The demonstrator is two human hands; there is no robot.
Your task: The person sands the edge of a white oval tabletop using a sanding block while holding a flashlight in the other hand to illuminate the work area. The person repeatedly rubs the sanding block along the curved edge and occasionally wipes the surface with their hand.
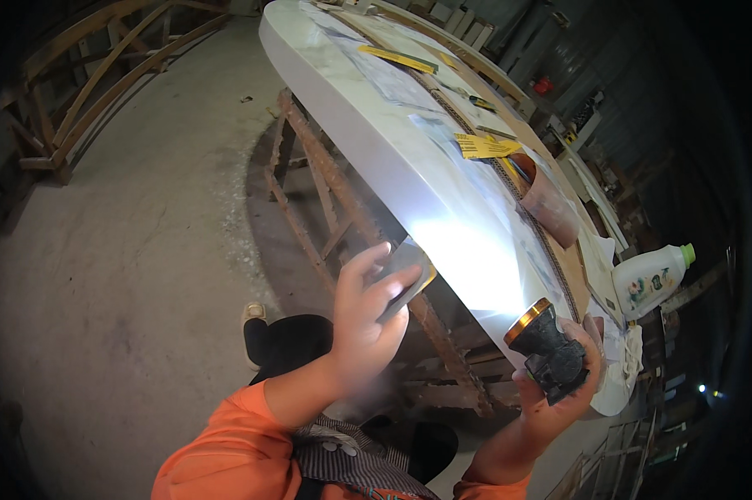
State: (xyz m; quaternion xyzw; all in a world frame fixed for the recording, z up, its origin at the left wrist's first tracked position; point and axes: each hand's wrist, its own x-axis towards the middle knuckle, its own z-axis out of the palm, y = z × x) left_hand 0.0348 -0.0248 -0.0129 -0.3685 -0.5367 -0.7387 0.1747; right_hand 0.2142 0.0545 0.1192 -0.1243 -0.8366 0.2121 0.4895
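Observation:
My left hand [372,306] is slightly blurred and grips a flat grey piece with a yellow edge [407,275], perhaps folded abrasive paper. It is held at the near edge of a long white panel [382,144] with a rounded end. Whether the piece touches that edge, I cannot tell. In my right hand [579,369] is a black lamp head with an orange rim [546,353], switched on. Its beam makes a bright patch on the panel's edge and top, between my hands. Part of the right fingers is hidden behind the lamp.
Rusty metal trestles [332,169] support the panel. On it lie yellow paper strips [485,147], a utility knife [482,104], a curved reddish sheet [549,203] and a white bottle with a green cap [651,281]. A curved wooden frame [107,81] stands on the concrete floor [132,250].

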